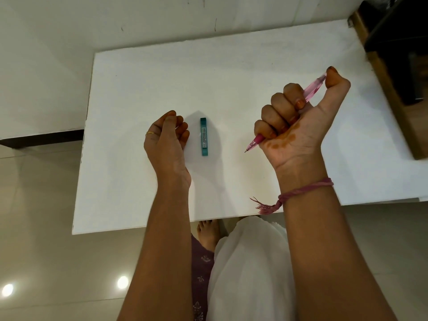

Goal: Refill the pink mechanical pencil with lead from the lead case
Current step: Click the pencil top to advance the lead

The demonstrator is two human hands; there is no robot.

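Observation:
My right hand [298,119] is raised above the white table [231,72], fist closed around the pink mechanical pencil [312,89]. The thumb presses on the pencil's far end and the tip points down and left, toward me. The teal lead case [204,136] lies flat on the table, lengthwise away from me, between my two hands. My left hand [168,137] rests just left of the case with its fingers loosely curled; it does not touch the case and nothing shows in it.
A dark brown wooden piece of furniture [393,72] stands at the table's far right edge. A white wall [162,17] rises behind the table. Tiled floor [41,228] lies to the left, and my foot [208,235] shows under the near edge.

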